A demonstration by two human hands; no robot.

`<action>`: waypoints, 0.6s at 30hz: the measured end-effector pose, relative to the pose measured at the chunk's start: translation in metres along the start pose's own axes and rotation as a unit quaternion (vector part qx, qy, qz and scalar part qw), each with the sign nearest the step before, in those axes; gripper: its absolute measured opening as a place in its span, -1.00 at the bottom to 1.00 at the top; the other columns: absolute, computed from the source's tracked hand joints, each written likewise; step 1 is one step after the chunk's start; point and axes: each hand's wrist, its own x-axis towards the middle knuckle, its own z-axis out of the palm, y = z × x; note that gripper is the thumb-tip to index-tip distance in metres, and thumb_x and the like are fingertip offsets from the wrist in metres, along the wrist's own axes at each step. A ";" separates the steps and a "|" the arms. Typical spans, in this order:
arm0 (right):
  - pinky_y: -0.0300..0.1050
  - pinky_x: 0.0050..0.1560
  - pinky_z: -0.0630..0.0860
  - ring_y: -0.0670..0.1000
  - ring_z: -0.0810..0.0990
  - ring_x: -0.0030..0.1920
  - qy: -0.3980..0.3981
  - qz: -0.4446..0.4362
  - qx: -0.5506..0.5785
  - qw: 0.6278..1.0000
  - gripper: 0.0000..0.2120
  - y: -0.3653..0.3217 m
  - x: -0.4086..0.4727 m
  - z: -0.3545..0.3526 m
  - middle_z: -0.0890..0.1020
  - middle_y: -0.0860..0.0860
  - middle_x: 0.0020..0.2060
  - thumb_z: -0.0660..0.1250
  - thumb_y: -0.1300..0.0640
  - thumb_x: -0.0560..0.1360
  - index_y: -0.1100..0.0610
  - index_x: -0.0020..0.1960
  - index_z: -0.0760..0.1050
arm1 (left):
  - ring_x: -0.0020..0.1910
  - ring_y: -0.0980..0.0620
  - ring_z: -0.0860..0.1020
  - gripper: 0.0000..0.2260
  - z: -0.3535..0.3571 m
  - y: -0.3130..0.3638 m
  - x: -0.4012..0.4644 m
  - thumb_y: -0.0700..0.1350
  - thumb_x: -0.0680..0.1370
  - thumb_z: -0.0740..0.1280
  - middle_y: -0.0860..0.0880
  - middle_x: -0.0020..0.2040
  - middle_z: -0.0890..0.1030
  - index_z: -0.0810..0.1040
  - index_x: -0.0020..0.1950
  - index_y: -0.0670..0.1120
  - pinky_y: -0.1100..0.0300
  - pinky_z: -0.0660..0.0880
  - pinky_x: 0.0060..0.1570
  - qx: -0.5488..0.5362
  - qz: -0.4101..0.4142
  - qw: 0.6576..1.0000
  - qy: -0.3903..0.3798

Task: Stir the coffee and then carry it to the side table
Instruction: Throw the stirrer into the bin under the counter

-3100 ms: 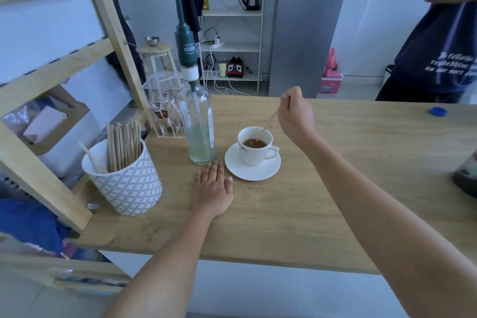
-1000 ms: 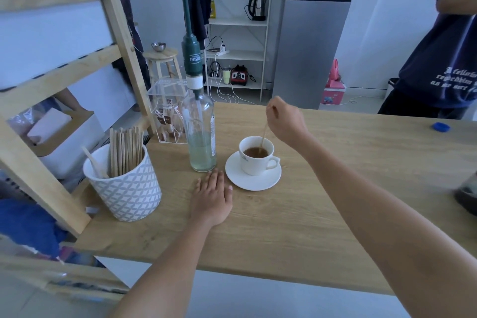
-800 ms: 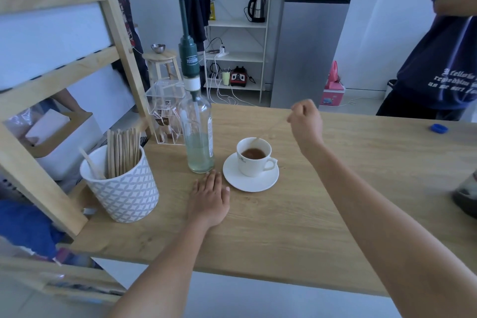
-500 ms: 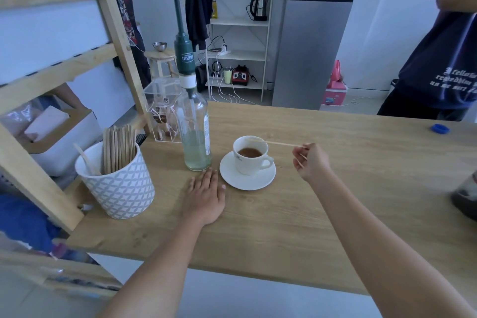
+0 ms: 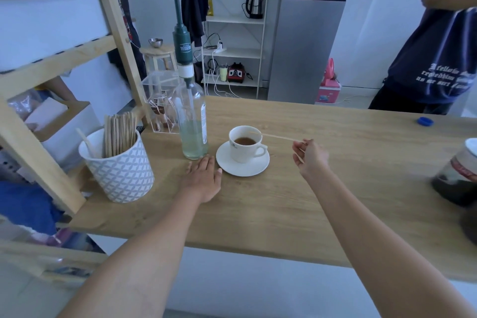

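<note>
The white cup [image 5: 245,143] stands on its white saucer [image 5: 242,165] near the middle of the wooden table [image 5: 284,201], and it holds brown coffee [image 5: 244,141] to about half. The right hand [image 5: 311,156] is at 3 o'clock from the cup, a little apart from it; its fingers are closed in a pinch on one end of a thin wooden stirrer [image 5: 278,137]. The stirrer lies almost level, and its other end is at the rim of the cup, above the coffee. The left hand [image 5: 204,181] lies flat on the table at 7 o'clock from the saucer, fingers stretched out and holding nothing. At 9 o'clock from the cup stands a glass bottle [image 5: 192,121] with a green pump, with some pale liquid in its lower part. Further at 8 o'clock a white patterned pot [image 5: 121,173] is full of upright wooden sticks [image 5: 118,134]. Behind the bottle a clear plastic box [image 5: 161,106] holds small sachets.
</note>
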 end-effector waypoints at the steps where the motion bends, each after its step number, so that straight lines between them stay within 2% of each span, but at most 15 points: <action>1: -0.18 -0.21 0.37 -0.08 0.55 -0.27 0.007 -0.005 0.005 1.000 -0.82 -0.001 -0.006 -0.002 0.57 0.00 -0.29 0.00 0.22 0.56 0.08 -0.08 0.36 | 0.59 0.01 -0.08 -0.48 -0.005 0.002 -0.003 0.05 0.67 -0.13 -0.03 0.62 -0.04 -0.04 0.60 -0.12 0.00 -0.16 0.55 0.004 0.007 1.000 0.007; 3: -0.20 -0.23 0.36 -0.09 0.55 -0.28 0.024 -0.016 0.022 0.999 -0.83 -0.003 -0.020 -0.007 0.57 0.00 -0.30 0.02 0.22 0.57 0.08 -0.11 0.35 | 0.59 -0.01 -0.06 -0.48 -0.017 0.005 -0.009 0.04 0.67 -0.11 -0.05 0.61 -0.01 -0.03 0.59 -0.14 -0.02 -0.14 0.54 0.018 0.028 0.999 0.023; 6: -0.22 -0.27 0.34 -0.09 0.53 -0.31 0.057 -0.032 0.053 0.996 -0.86 -0.002 -0.046 -0.020 0.58 -0.01 -0.37 0.03 0.23 0.57 0.10 -0.03 0.35 | 0.58 -0.02 -0.03 -0.48 -0.037 0.015 -0.024 0.05 0.67 -0.10 -0.06 0.61 0.00 -0.03 0.59 -0.14 -0.01 -0.12 0.55 0.047 0.071 0.996 0.035; 9: -0.23 -0.29 0.33 -0.09 0.53 -0.33 0.092 -0.053 0.078 0.991 -0.80 0.000 -0.076 -0.042 0.59 -0.03 -0.47 0.01 0.23 0.57 0.07 -0.17 0.33 | 0.58 -0.02 -0.04 -0.48 -0.048 0.031 -0.041 0.05 0.67 -0.10 -0.07 0.61 -0.01 -0.03 0.59 -0.16 0.01 -0.13 0.54 0.064 0.114 0.991 0.043; 14: -0.22 -0.32 0.34 -0.07 0.53 -0.34 0.164 -0.090 0.114 0.976 -0.77 0.000 -0.131 -0.107 0.55 0.03 -0.37 0.01 0.21 0.58 0.08 -0.22 0.31 | 0.58 -0.01 -0.04 -0.48 -0.034 0.068 -0.080 0.05 0.68 -0.11 -0.09 0.61 0.02 0.00 0.58 -0.17 0.00 -0.12 0.54 0.048 0.198 0.979 0.023; 18: -0.22 -0.37 0.33 -0.03 0.50 -0.38 0.230 -0.108 0.127 0.959 -0.79 -0.003 -0.166 -0.171 0.54 0.06 -0.38 0.04 0.20 0.57 0.11 -0.21 0.35 | 0.58 -0.05 0.02 -0.49 -0.010 0.110 -0.107 0.03 0.67 -0.06 -0.13 0.59 0.08 0.06 0.57 -0.19 -0.03 -0.06 0.53 0.037 0.265 0.963 0.013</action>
